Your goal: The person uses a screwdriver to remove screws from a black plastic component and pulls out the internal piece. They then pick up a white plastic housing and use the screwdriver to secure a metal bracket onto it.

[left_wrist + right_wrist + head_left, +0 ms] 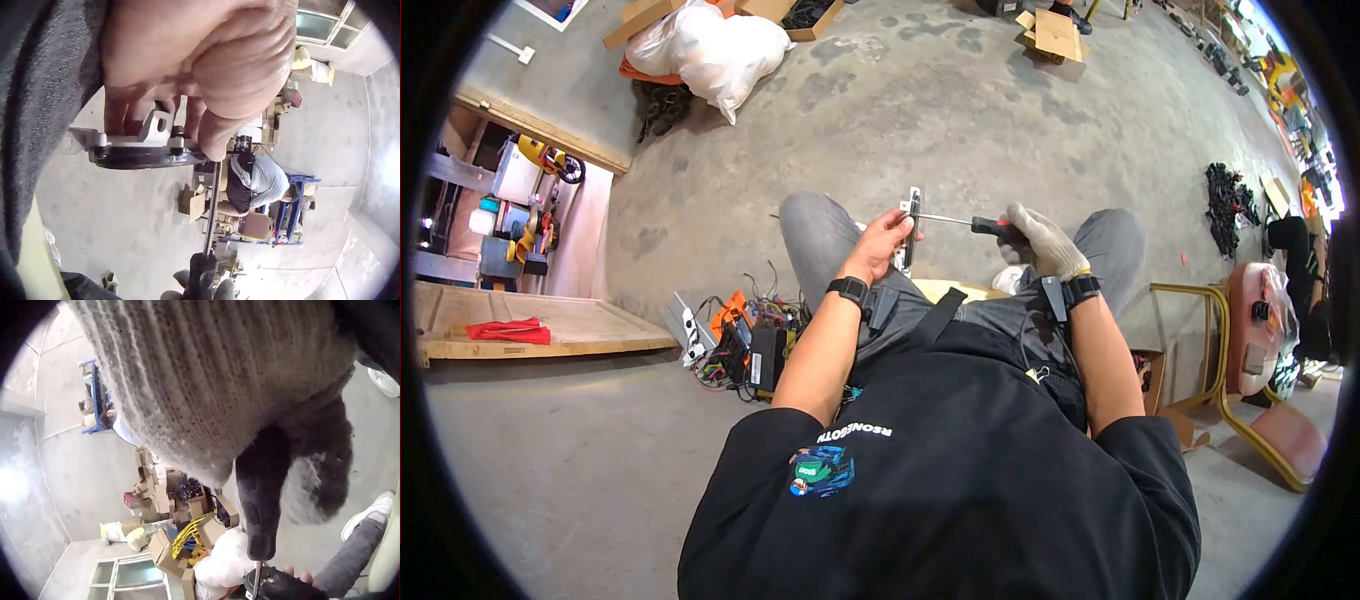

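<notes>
In the head view the bare left hand (882, 246) grips a narrow metal and black part (908, 250) held upright between the knees. The left wrist view shows its thumb and fingers around the black bar (140, 157) with a slotted metal tab. A grey knitted glove covers the right hand (1045, 243), which grips the black and red handle of a screwdriver (990, 227). The screwdriver's shaft points left and its tip meets the part near the left fingers. From the right wrist, the handle (259, 494) emerges below the gloved fingers; the exact contact at the tip is hidden.
Cables and electronic parts (750, 340) lie on the floor beside the left knee. A yellow-framed chair (1222, 370) stands at the right. White bags (710, 55) and cardboard boxes (1055, 38) are farther ahead; a wooden frame (550, 310) is at the left.
</notes>
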Demonstrator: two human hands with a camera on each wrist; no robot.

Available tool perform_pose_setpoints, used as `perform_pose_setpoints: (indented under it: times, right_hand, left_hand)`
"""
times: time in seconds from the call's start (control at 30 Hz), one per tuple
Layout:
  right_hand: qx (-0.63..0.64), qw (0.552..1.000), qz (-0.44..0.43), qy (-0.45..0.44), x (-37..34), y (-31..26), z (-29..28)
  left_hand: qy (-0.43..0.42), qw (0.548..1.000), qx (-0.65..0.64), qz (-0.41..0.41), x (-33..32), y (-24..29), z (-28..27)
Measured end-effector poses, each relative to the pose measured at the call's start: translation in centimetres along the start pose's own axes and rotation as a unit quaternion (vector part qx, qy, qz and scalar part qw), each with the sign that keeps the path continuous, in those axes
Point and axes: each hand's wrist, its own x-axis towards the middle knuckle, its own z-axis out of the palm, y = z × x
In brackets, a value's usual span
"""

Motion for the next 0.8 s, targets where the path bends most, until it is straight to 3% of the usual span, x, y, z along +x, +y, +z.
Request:
perform_pose_setpoints:
  times: [0.07,0.1,0.27,0.33,0.4,0.53,0.6,0.73,0.8]
  right_hand:
    - [-0.024,0.995,0.083,-0.048,-0.2,-0.2,-0.9]
    - [-0.026,0.995,0.085,-0.049,0.1,-0.1,-1.1]
    - [-0.009,0.997,-0.066,0.034,0.4,0.3,-0.2]
    - [-0.004,0.997,-0.073,0.028,0.3,0.1,-0.3]
    - [-0.02,0.999,0.023,-0.02,0.4,0.2,-0.8]
    - [-0.05,0.995,0.068,-0.051,0.5,0.0,-1.6]
    - [-0.025,0.999,-0.036,0.001,1.1,0.9,-1.3]
    - [0.016,0.996,-0.076,0.038,0.1,0.1,0.3]
    - [-0.024,0.999,0.045,0.019,0.2,0.2,0.0]
  left_hand:
    - [0.004,1.0,-0.003,-0.005,0.0,0.0,0.0]
    - [0.007,1.0,-0.007,-0.007,0.0,0.0,0.0]
    - [0.001,1.0,0.011,0.007,-0.3,0.0,0.4]
    - [-0.001,1.0,0.015,0.008,-0.2,0.1,0.6]
    - [0.005,1.0,0.016,0.0,-0.4,0.3,0.7]
    - [0.01,1.0,0.005,-0.008,-0.2,0.1,0.4]
    - [0.006,1.0,0.014,0.001,-0.4,0.1,0.6]
    - [0.017,1.0,0.016,-0.001,-0.2,0.2,0.6]
    - [0.007,1.0,0.016,-0.003,-0.1,0.1,0.4]
